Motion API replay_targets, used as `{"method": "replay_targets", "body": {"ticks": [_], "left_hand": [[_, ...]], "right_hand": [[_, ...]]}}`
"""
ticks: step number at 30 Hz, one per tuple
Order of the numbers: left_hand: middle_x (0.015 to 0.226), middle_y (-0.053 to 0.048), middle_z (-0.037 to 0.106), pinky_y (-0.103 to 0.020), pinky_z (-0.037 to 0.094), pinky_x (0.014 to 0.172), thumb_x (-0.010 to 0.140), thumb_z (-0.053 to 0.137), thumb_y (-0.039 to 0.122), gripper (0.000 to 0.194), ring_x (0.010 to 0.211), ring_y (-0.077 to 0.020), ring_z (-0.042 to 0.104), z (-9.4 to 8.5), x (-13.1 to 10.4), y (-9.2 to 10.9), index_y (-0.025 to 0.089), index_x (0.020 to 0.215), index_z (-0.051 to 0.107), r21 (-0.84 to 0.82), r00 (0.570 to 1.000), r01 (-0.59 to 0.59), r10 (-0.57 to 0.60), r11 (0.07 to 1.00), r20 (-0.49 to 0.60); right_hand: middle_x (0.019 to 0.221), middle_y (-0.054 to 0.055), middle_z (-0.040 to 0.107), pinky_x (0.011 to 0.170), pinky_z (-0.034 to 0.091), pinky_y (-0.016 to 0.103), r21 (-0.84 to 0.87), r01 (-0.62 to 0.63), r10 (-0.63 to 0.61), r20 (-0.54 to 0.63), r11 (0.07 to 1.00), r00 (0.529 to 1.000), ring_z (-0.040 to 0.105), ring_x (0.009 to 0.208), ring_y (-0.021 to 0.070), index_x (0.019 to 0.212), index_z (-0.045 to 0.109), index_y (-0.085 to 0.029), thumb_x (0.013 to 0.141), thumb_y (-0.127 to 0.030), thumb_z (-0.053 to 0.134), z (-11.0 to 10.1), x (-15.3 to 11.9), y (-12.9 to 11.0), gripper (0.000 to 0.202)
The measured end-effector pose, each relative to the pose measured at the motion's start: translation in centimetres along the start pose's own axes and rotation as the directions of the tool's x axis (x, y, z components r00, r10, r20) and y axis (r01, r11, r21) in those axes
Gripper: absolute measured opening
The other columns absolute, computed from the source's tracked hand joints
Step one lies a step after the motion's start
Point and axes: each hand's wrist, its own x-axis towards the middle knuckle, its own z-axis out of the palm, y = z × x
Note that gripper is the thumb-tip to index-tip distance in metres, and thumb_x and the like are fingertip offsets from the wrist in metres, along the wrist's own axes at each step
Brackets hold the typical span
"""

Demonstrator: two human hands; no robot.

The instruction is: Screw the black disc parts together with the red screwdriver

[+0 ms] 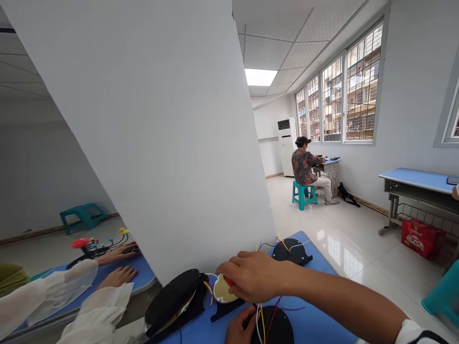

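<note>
My right hand [253,282] curls its fingers around a small red piece [229,282], held over a cream round disc [223,290] on the blue table [315,320]. My left hand [238,327], just below the disc, presses a black round base [272,329] trailing coloured wires [263,322]; its grip is hidden. No writing is readable.

- Two own hands: the right hand [253,282] and the left hand [238,327].
- Two hands of a co-worker [120,265] at the left.
- One seated person [304,167] far off.
- Three black bases [290,252] on the near table.
- One pale disc [222,290].
- Four blue tables [419,179].
- Three teal stools [304,193].
- One red bag [419,237].
- One white partition [161,134].
- One air conditioner [287,143].
</note>
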Motion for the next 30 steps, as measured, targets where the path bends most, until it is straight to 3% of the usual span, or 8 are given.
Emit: {"method": "replay_targets", "body": {"ticks": [4,10,14,17,19,22,27,30], "left_hand": [[0.084,-0.008,0.077,-0.039,0.052,0.086,0.062,0.062,0.058,0.043,0.090,-0.0324,0.069,0.2,0.1,-0.2,0.019,0.074,0.076,0.008,1.000,-0.021,0.021,1.000,0.009],[0.090,-0.007,0.077,-0.037,0.051,0.088,0.069,0.061,0.052,0.042,0.094,-0.0304,0.069,0.2,0.1,-0.4,0.017,0.085,0.077,0.006,0.997,-0.060,0.060,0.998,0.054],[0.094,-0.008,0.077,-0.038,0.051,0.090,0.072,0.061,0.049,0.038,0.095,-0.0299,0.068,0.8,-0.4,-0.5,0.017,0.087,0.077,0.016,0.997,-0.082,0.082,0.996,0.002],[0.094,-0.008,0.077,-0.038,0.051,0.092,0.071,0.065,0.042,0.030,0.095,-0.0292,0.068,1.3,-0.5,-0.8,0.018,0.086,0.077,0.040,0.995,-0.065,0.068,0.997,-0.074],[0.091,-0.008,0.077,-0.038,0.050,0.092,0.071,0.065,0.032,0.024,0.095,-0.0285,0.067,1.6,-0.6,-1.0,0.017,0.085,0.077,0.059,0.991,-0.039,0.046,0.997,-0.123],[0.091,-0.009,0.076,-0.036,0.050,0.089,0.070,0.061,0.020,0.023,0.093,-0.0268,0.067,2.0,-0.8,-1.0,0.015,0.085,0.077,0.074,0.985,0.000,0.012,0.997,-0.174],[0.092,-0.007,0.076,-0.034,0.049,0.089,0.070,0.061,0.016,0.022,0.094,-0.0252,0.067,2.2,-1.0,-0.5,0.016,0.086,0.076,0.071,0.986,0.024,-0.011,0.997,-0.169],[0.091,-0.006,0.076,-0.035,0.049,0.089,0.071,0.061,0.016,0.021,0.094,-0.0254,0.066,2.1,-1.0,-0.4,0.017,0.086,0.077,0.069,0.987,0.038,-0.027,0.997,-0.161]], "right_hand": [[0.111,0.006,0.067,0.078,0.053,0.031,-0.039,0.002,-0.002,0.001,0.999,1.000,0.063,0.100,0.0226,0.130,0.047,-0.017,0.095,-0.029,0.056,0.5,0.1,-0.3,0.038],[0.095,0.007,0.068,0.064,0.051,0.033,-0.108,-0.147,0.142,-0.048,0.983,0.989,0.066,0.083,0.0254,0.111,0.056,-0.016,0.092,-0.041,0.060,1.3,0.7,-0.4,0.031],[0.095,0.009,0.067,0.070,0.049,0.038,-0.109,-0.185,0.172,-0.119,0.977,0.978,0.065,0.084,0.0274,0.109,0.056,-0.017,0.093,-0.035,0.059,1.3,0.2,-0.3,0.025],[0.114,0.008,0.065,0.080,0.047,0.033,-0.073,-0.093,0.082,-0.138,0.993,0.987,0.061,0.101,0.0239,0.118,0.052,-0.020,0.091,-0.026,0.059,1.4,-0.1,0.1,0.029],[0.104,0.005,0.068,0.079,0.046,0.031,-0.067,-0.046,0.038,-0.118,0.997,0.992,0.064,0.092,0.0206,0.114,0.055,-0.020,0.091,-0.021,0.056,1.7,0.0,0.3,0.023],[0.078,0.007,0.068,0.073,0.043,0.036,-0.096,-0.095,0.084,-0.111,0.991,0.990,0.064,0.070,0.0229,0.096,0.060,-0.015,0.093,-0.025,0.055,2.1,0.3,0.3,0.012],[0.096,0.008,0.069,0.074,0.041,0.033,-0.091,-0.100,0.086,-0.142,0.991,0.986,0.065,0.088,0.0247,0.116,0.053,-0.018,0.090,-0.022,0.058,2.5,0.7,0.5,0.028],[0.074,0.007,0.068,0.072,0.039,0.035,-0.113,-0.139,0.125,-0.124,0.984,0.984,0.066,0.069,0.0248,0.099,0.056,-0.016,0.090,-0.021,0.058,2.4,0.8,0.8,0.010]]}}
